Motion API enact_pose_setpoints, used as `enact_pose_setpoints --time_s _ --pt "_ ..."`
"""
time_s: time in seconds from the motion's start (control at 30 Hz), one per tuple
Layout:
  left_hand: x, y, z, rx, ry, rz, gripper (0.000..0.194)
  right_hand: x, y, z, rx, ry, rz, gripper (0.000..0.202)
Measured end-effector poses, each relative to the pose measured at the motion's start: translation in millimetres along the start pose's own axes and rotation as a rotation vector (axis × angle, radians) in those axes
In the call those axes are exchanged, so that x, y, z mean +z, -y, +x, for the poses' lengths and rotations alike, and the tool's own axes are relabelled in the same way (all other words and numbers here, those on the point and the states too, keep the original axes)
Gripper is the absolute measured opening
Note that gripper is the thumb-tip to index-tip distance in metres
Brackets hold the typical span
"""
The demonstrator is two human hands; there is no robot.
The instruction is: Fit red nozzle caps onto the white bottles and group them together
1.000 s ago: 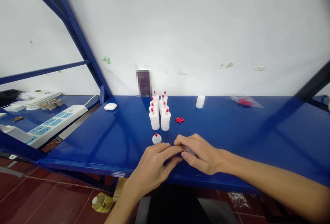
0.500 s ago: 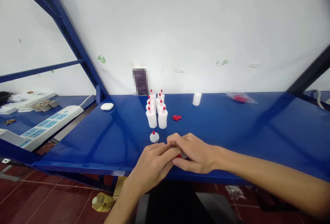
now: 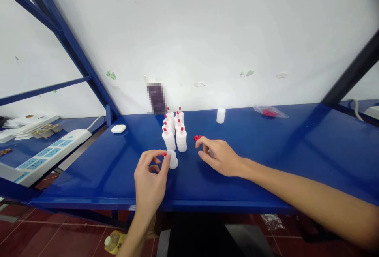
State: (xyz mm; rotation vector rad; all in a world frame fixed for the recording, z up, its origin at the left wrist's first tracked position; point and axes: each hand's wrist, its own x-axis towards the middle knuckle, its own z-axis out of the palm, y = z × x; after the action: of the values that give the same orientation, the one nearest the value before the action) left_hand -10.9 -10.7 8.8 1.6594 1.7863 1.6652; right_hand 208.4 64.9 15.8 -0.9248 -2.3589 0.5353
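Note:
My left hand [image 3: 150,180] pinches a white disc-shaped cap with a red tip [image 3: 165,154] between thumb and fingertips. The cap is tilted, its red tip pointing left. Just behind it a similar white cap [image 3: 174,164] lies on the table, partly covered. My right hand [image 3: 217,156] is curled, its fingertips at a small pile of red tips [image 3: 197,137]. Something pale shows inside its curled fingers, too hidden to name. Beyond the left hand stand two rows of stacked white caps with red tips [image 3: 181,140].
A white cylinder [image 3: 220,115] stands near the wall. A clear bag of red pieces [image 3: 270,112] lies at the back right, a white oval case [image 3: 119,128] at the left. A power strip [image 3: 53,152] sits beyond the left edge of the blue table [image 3: 251,142].
My hands were together near the front edge and have parted. The left has carried the red-tipped cap left to the lying cap; the right has moved forward to the red pile.

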Motion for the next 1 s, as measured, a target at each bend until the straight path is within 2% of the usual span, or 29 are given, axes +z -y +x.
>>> enact_pose_setpoints --time_s 0.1,0.23,0.33,0.43,0.53,0.6,0.73,0.87,1.0 --pt "0.5 4.0 1.7 -0.031 0.087 0.029 0.028 -2.4 -11.5 6.9 0.091 -0.074 -0.060 0.020" --pt "1.8 7.1 1.0 -0.020 0.171 0.171 0.030 -4.0 -25.1 11.3 0.078 -0.126 -0.119 0.027" --pt "3.3 6.8 0.8 -0.015 0.180 0.217 0.030 -3.2 -28.8 12.3 0.043 -0.096 -0.098 0.024" --pt "4.0 5.1 0.2 -0.030 0.145 0.160 0.035 -3.6 -29.2 14.1 0.082 -0.120 -0.064 0.017" --pt "3.1 1.7 -2.7 -0.060 0.103 0.085 0.024 -5.5 -31.3 16.6 0.149 -0.149 -0.058 0.014" --pt "1.7 -1.7 -5.5 -0.057 0.161 0.059 0.025 -6.7 -34.4 17.6 0.162 -0.149 -0.057 0.016" --pt "-0.6 -7.6 -8.1 0.054 0.354 0.108 0.036 -7.1 -39.9 16.6 0.123 -0.145 -0.008 0.023" --pt "0.4 -7.7 -4.8 0.069 0.384 0.154 0.027 -7.6 -38.2 14.6 0.082 -0.099 0.043 0.023" --pt "1.7 -3.8 -2.9 0.042 0.390 0.151 0.028 -9.3 -31.3 14.7 0.054 -0.073 -0.002 0.015"
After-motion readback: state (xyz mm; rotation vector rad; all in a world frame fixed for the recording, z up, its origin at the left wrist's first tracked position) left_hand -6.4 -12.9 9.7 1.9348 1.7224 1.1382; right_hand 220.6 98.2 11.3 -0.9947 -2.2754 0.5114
